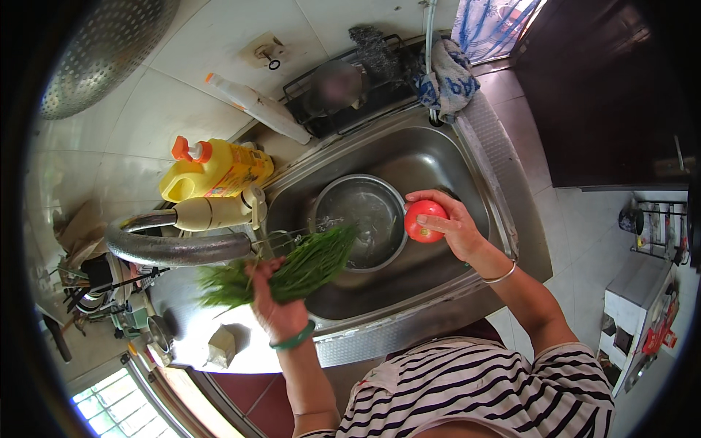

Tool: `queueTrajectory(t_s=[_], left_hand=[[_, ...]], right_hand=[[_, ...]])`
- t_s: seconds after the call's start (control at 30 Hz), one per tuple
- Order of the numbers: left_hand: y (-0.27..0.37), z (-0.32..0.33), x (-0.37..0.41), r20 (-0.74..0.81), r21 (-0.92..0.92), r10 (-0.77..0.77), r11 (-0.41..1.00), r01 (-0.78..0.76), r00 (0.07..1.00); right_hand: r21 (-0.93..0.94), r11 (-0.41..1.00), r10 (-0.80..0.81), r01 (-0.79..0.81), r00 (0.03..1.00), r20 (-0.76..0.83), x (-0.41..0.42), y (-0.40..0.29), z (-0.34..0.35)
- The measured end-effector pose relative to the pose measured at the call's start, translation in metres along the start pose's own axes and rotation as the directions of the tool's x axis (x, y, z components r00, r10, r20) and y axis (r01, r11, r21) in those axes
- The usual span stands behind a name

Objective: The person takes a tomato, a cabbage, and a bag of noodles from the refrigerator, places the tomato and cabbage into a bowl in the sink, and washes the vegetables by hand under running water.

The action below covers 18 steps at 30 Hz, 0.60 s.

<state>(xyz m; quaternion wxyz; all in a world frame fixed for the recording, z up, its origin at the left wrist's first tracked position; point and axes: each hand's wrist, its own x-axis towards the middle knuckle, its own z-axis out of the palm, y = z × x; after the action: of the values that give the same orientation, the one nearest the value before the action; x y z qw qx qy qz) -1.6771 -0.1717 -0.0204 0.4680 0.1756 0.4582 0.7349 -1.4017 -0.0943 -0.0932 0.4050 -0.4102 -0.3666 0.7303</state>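
My left hand (276, 304) grips a bunch of long, thin green leafy vegetables (315, 265) at the left side of the steel sink (443, 284), just beyond the tip of the curved faucet (181, 249). The leaf ends reach over the rim of a round metal basin (361, 219) that stands in the sink with water in it. In my right hand (452, 227) is a red tomato (425, 221), held above the sink to the right of the basin. The thumb lies across the tomato's front.
A yellow pump bottle (219, 169) stands behind the faucet. A white bottle (260, 108) and a black wire rack (350, 123) are along the tiled wall. A cloth (452, 79) hangs at the sink's far right corner. On the left counter is a small box-like object (222, 346).
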Motion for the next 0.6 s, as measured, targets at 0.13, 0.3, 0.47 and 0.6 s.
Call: queueTrajectory(t_s=[0.13, 0.3, 0.47, 0.6], left_hand=[[0.03, 0.03, -0.024, 0.075, 0.003, 0.155, 0.988, -0.156, 0.985], [-0.076, -0.007, 0.004, -0.244, 0.212, 0.243, 0.958, -0.193, 0.939], [-0.247, -0.088, 0.052, -0.219, -0.226, -0.234, 0.957, 0.184, 0.947], [-0.272, -0.106, 0.051, 0.175, 0.975, 0.078, 0.124, -0.183, 0.981]], right_hand=[[-0.015, 1.0, -0.001, 0.001, 1.0, 0.015, -0.002, -0.005, 0.001], [-0.016, 0.999, 0.05, -0.05, 0.999, 0.002, -0.003, 0.003, 0.0], [0.06, 0.976, 0.209, -0.208, 0.978, -0.017, 0.004, 0.033, -0.001], [0.186, 0.918, 0.356, -0.351, 0.934, 0.003, 0.009, 0.028, 0.005]])
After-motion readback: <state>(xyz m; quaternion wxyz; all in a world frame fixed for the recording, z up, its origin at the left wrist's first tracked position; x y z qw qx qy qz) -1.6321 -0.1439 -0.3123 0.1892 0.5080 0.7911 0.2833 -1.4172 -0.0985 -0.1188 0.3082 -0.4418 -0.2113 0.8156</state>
